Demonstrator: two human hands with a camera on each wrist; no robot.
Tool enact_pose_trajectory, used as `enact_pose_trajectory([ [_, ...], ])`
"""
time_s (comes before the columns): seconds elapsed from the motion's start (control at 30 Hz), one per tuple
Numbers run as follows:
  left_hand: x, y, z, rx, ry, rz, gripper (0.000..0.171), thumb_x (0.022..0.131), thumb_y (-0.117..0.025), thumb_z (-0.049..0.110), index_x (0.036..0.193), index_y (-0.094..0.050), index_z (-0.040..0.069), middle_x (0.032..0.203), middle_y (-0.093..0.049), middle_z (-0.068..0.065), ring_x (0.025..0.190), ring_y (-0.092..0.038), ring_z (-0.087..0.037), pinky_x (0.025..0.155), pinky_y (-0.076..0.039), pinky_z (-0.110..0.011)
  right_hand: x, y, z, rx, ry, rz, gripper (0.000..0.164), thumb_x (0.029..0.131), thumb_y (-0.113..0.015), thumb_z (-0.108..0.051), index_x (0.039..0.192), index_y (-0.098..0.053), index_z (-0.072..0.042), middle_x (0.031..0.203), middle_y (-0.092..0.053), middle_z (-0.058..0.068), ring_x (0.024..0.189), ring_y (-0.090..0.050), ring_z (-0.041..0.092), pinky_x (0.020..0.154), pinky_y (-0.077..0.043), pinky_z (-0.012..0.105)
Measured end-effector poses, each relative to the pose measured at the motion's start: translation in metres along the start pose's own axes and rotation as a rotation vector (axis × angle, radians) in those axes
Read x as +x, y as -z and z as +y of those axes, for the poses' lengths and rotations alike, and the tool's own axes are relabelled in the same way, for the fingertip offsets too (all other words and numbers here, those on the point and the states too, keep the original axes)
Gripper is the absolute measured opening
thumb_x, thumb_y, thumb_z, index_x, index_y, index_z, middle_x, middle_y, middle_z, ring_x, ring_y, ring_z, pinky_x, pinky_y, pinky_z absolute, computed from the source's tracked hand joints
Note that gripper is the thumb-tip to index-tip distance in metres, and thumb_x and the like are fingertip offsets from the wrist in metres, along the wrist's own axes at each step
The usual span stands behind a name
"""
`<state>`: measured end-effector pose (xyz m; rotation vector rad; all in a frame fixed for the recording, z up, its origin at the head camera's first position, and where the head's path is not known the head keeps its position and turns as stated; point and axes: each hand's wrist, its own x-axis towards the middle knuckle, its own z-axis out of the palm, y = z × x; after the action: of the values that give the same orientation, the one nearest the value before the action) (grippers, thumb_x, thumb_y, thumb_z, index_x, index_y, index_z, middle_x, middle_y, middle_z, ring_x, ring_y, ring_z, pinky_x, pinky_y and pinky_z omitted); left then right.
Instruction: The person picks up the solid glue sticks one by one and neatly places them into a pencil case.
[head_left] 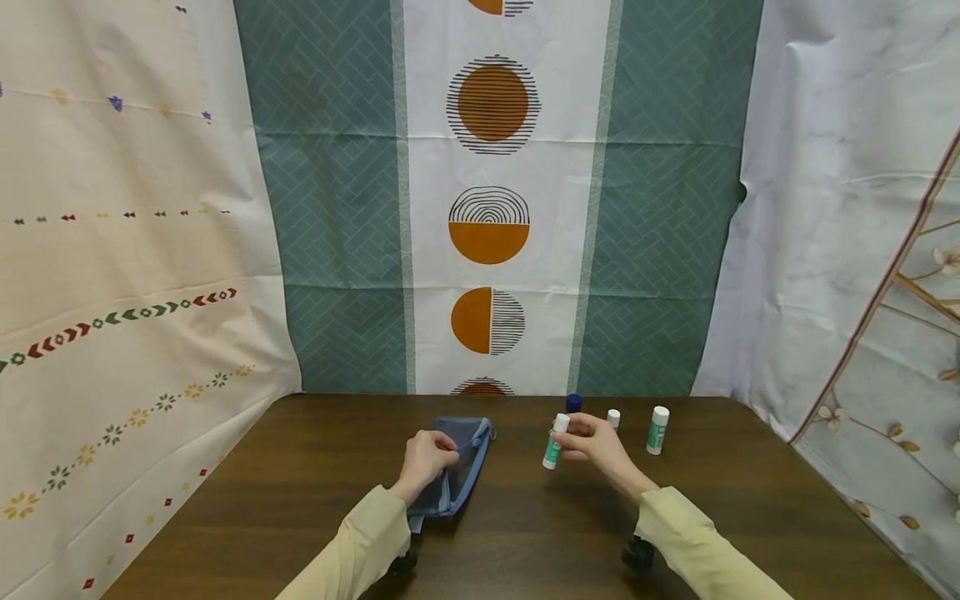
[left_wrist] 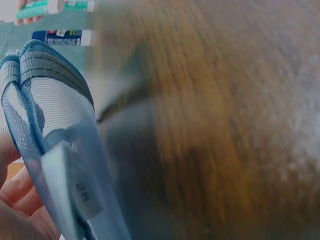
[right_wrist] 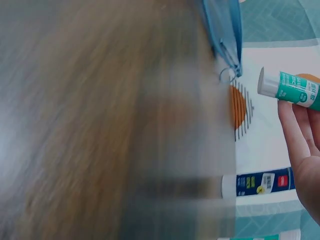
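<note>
The left hand pinches the pouch with curled fingers; the right hand, right of the pouch, holds a glue stick between thumb and fingers, tilted and raised off the table. Probably best to keep the pouch steady, the pinch light, and those fingers away from the blue stick, also right of the pouch

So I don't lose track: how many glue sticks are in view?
4 in the head view: one green glue stick in the right hand; behind that hand, partly hidden, a navy one and a white-capped one; another green one farthest right. The pouch may hide more.
</note>
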<state>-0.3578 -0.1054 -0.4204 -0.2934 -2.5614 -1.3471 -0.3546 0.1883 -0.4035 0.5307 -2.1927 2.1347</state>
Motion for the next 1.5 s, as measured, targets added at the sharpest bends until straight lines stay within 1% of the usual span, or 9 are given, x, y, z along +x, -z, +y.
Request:
enact_pose_trajectory([
  [0.1, 0.001, -0.001, 0.000, 0.001, 0.000, 0.004, 0.005, 0.071, -0.067, 0.002, 0.076, -0.067, 0.002, 0.059, -0.055, -0.001, 0.040, -0.046, -0.011, 0.040, -0.042, -0.028, 0.004, -0.004, -0.002, 0.008, 0.010, 0.009, 0.036, 0.082, -0.064, -0.003, 0.111, -0.050, 0.014, 0.095, -0.061, 0.018, 0.084, -0.061, 0.028, 0.075, -0.045, 0.051],
  [0.2, 0.001, -0.001, 0.000, 0.001, 0.002, 0.004, 0.005, 0.071, -0.067, 0.002, 0.076, -0.067, 0.002, 0.060, -0.055, -0.001, 0.040, -0.046, -0.011, 0.040, -0.042, -0.027, 0.007, -0.008, -0.003, 0.006, 0.016, 0.020, 0.035, 0.081, -0.065, -0.003, 0.109, -0.052, 0.014, 0.093, -0.061, 0.017, 0.083, -0.061, 0.027, 0.074, -0.045, 0.050],
  [0.33, 0.002, -0.003, 0.000, -0.002, 0.006, 0.004, 0.005, 0.071, -0.067, 0.002, 0.076, -0.067, 0.002, 0.060, -0.055, -0.001, 0.040, -0.046, -0.011, 0.040, -0.043, -0.028, 0.009, -0.012, -0.001, -0.004, 0.014, 0.028, 0.034, 0.080, -0.066, -0.003, 0.107, -0.053, 0.013, 0.091, -0.062, 0.015, 0.081, -0.061, 0.025, 0.075, -0.044, 0.052],
  [0.57, 0.002, -0.005, 0.000, 0.003, 0.006, 0.011, 0.005, 0.071, -0.067, 0.003, 0.076, -0.067, 0.002, 0.060, -0.055, -0.001, 0.039, -0.046, -0.010, 0.040, -0.042, -0.027, 0.011, -0.017, 0.001, -0.002, 0.012, 0.029, 0.035, 0.080, -0.067, -0.005, 0.107, -0.053, 0.013, 0.091, -0.061, 0.015, 0.082, -0.061, 0.026, 0.076, -0.042, 0.055],
  [0.83, 0.002, -0.007, 0.003, -0.015, -0.001, 0.007, 0.004, 0.072, -0.067, 0.002, 0.076, -0.067, 0.001, 0.062, -0.057, -0.002, 0.040, -0.047, -0.011, 0.041, -0.044, -0.027, 0.012, -0.027, -0.001, 0.000, 0.000, 0.076, 0.032, 0.080, -0.066, -0.003, 0.105, -0.054, 0.013, 0.089, -0.061, 0.013, 0.080, -0.061, 0.024, 0.071, -0.048, 0.046],
  [1.07, 0.003, -0.007, 0.003, -0.017, -0.001, 0.013, 0.004, 0.072, -0.068, 0.002, 0.076, -0.066, 0.001, 0.061, -0.056, -0.001, 0.040, -0.047, -0.011, 0.041, -0.043, -0.027, 0.019, -0.038, -0.004, 0.026, -0.028, 0.103, 0.030, 0.080, -0.067, -0.004, 0.103, -0.055, 0.010, 0.089, -0.061, 0.014, 0.080, -0.060, 0.024, 0.076, -0.044, 0.052],
  [1.27, 0.003, -0.009, 0.003, -0.030, -0.008, 0.009, 0.004, 0.072, -0.067, 0.002, 0.076, -0.066, 0.001, 0.062, -0.057, -0.001, 0.041, -0.048, -0.011, 0.041, -0.044, -0.027, 0.022, -0.043, -0.001, 0.021, -0.039, 0.115, 0.029, 0.079, -0.068, -0.006, 0.101, -0.057, 0.009, 0.088, -0.060, 0.013, 0.079, -0.060, 0.024, 0.073, -0.046, 0.050],
  [1.5, 0.002, -0.010, 0.005, -0.035, 0.005, 0.008, 0.004, 0.072, -0.067, 0.002, 0.076, -0.066, 0.001, 0.063, -0.057, -0.002, 0.041, -0.048, -0.011, 0.041, -0.043, -0.027, 0.022, -0.050, -0.001, 0.027, -0.049, 0.129, 0.029, 0.080, -0.067, -0.006, 0.102, -0.057, 0.010, 0.087, -0.060, 0.013, 0.078, -0.060, 0.025, 0.075, -0.043, 0.054],
])
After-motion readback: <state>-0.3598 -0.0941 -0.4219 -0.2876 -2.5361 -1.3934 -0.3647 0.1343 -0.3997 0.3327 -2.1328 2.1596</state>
